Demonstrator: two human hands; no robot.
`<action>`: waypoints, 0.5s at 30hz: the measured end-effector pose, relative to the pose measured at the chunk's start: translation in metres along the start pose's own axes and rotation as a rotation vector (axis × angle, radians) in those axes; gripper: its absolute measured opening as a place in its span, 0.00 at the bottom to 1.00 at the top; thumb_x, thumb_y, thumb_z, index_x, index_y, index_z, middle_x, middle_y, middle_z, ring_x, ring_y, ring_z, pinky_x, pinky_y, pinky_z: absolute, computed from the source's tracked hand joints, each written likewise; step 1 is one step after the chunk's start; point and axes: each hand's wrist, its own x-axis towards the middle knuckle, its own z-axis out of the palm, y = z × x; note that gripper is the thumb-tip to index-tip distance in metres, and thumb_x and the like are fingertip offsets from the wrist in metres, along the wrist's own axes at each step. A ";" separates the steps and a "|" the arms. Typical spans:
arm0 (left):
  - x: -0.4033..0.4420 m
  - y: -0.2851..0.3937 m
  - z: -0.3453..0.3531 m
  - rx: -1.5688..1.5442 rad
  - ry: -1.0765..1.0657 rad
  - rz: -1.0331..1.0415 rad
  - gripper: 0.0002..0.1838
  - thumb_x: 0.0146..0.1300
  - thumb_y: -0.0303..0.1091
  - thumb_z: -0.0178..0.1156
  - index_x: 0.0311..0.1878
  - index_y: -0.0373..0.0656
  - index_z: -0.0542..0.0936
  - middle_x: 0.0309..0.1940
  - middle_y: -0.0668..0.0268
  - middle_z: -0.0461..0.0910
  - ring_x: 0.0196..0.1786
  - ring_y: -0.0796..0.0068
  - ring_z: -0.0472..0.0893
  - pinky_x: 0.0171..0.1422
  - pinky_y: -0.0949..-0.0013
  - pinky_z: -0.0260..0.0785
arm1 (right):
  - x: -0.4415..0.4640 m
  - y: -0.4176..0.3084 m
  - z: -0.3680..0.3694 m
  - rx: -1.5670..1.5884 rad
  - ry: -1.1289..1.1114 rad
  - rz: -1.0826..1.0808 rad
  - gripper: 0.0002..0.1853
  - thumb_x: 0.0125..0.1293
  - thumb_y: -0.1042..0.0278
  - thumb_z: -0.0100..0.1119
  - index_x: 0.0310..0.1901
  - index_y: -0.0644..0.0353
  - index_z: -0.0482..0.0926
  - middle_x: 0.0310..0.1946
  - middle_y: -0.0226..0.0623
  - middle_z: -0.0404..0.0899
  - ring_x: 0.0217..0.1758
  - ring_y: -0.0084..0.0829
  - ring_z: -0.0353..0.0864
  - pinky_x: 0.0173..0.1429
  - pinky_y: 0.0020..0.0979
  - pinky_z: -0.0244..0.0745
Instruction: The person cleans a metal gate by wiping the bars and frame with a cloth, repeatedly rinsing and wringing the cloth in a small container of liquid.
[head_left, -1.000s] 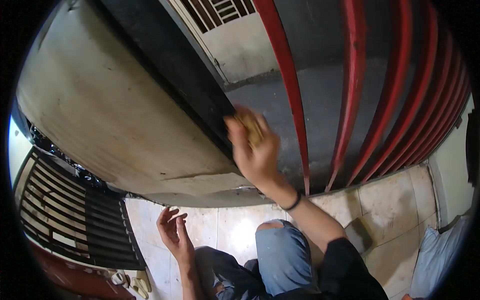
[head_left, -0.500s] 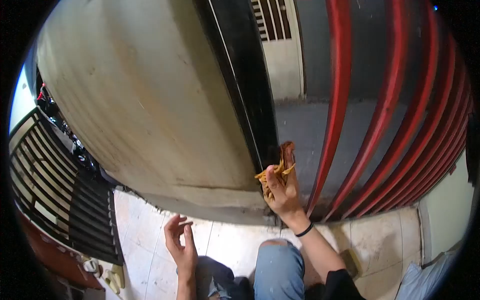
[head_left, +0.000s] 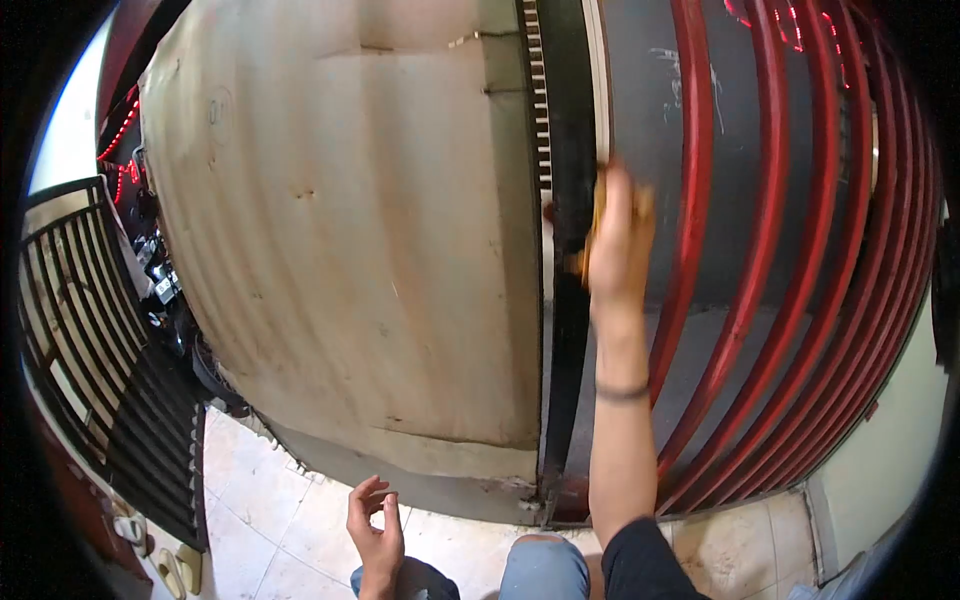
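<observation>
My right hand [head_left: 620, 255] is raised and wrapped round a yellow-brown cloth [head_left: 599, 215], slightly blurred. It presses the cloth at the side of a black upright gate post [head_left: 571, 340], about halfway up. Most of the cloth is hidden behind my fingers. Low down, in front of the beige panel [head_left: 350, 280], my left hand [head_left: 377, 525] hovers with nothing in it, its fingers loosely curved and the thumb apart.
Red vertical bars [head_left: 770, 200] stand right of the post. A black railing [head_left: 110, 370] is at the left, with pale sandals [head_left: 180, 570] near its foot. My knee [head_left: 543, 572] is over the tiled floor [head_left: 330, 505].
My right hand has moved up the black post with the cloth, from near the bottom to about mid-height. The view has tilted upward. My left hand stays low and empty.
</observation>
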 end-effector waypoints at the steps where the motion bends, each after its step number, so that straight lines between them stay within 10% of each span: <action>1: 0.001 -0.003 -0.002 0.023 -0.015 0.026 0.17 0.70 0.23 0.60 0.60 0.32 0.75 0.49 0.56 0.83 0.45 0.71 0.85 0.52 0.69 0.76 | -0.036 0.013 -0.012 -0.027 0.006 0.052 0.29 0.81 0.47 0.41 0.26 0.61 0.74 0.17 0.29 0.65 0.22 0.24 0.65 0.28 0.36 0.57; 4: 0.001 -0.007 0.001 0.008 -0.010 0.051 0.17 0.69 0.23 0.61 0.59 0.33 0.76 0.48 0.56 0.83 0.43 0.71 0.85 0.50 0.70 0.76 | -0.110 0.016 -0.029 -0.130 0.062 0.201 0.25 0.83 0.54 0.41 0.30 0.60 0.76 0.19 0.26 0.63 0.22 0.21 0.63 0.28 0.31 0.56; 8: 0.005 -0.012 0.008 0.054 -0.023 0.092 0.17 0.67 0.22 0.62 0.58 0.33 0.77 0.46 0.56 0.82 0.41 0.70 0.84 0.48 0.70 0.76 | -0.034 -0.036 0.022 -0.418 0.196 -0.447 0.24 0.80 0.53 0.51 0.58 0.71 0.77 0.49 0.55 0.83 0.50 0.47 0.86 0.53 0.41 0.80; 9: 0.004 -0.013 0.009 0.052 -0.023 0.083 0.17 0.67 0.22 0.62 0.58 0.33 0.77 0.46 0.55 0.82 0.41 0.70 0.84 0.47 0.70 0.76 | 0.009 -0.056 0.038 -0.535 0.182 -0.625 0.30 0.78 0.56 0.55 0.70 0.74 0.66 0.61 0.67 0.75 0.61 0.59 0.80 0.65 0.45 0.78; 12: 0.007 -0.017 0.010 0.050 -0.024 0.085 0.17 0.67 0.22 0.62 0.58 0.32 0.76 0.47 0.55 0.82 0.41 0.70 0.84 0.46 0.70 0.76 | 0.125 -0.093 0.076 -0.542 0.309 -0.958 0.28 0.75 0.62 0.60 0.68 0.73 0.70 0.59 0.65 0.77 0.56 0.61 0.81 0.57 0.49 0.79; 15: 0.008 -0.016 0.010 0.035 -0.017 0.068 0.17 0.67 0.21 0.61 0.59 0.31 0.76 0.47 0.55 0.82 0.40 0.71 0.84 0.46 0.70 0.76 | 0.105 -0.127 0.076 -0.817 0.153 -0.633 0.31 0.71 0.63 0.63 0.74 0.56 0.67 0.59 0.50 0.78 0.45 0.54 0.87 0.45 0.40 0.86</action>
